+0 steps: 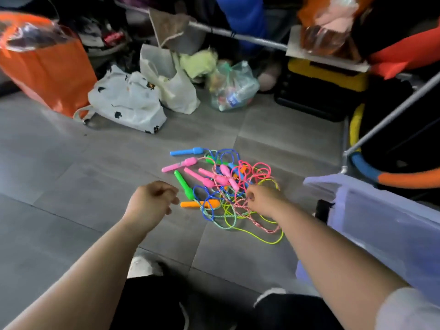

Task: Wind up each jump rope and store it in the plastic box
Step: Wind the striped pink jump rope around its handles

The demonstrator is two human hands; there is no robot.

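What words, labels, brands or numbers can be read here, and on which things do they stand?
Nothing can be read.
Blue label on the bottle in the clear bag: too blurred to read.
Black marks on the white bag: blurred, not readable as letters.
On the jump ropes and plastic box: no text visible.

Plastic box (381, 222) cut off at right edge; right hand (264, 198) fingers buried in rope tangle (228, 186), grip unclear
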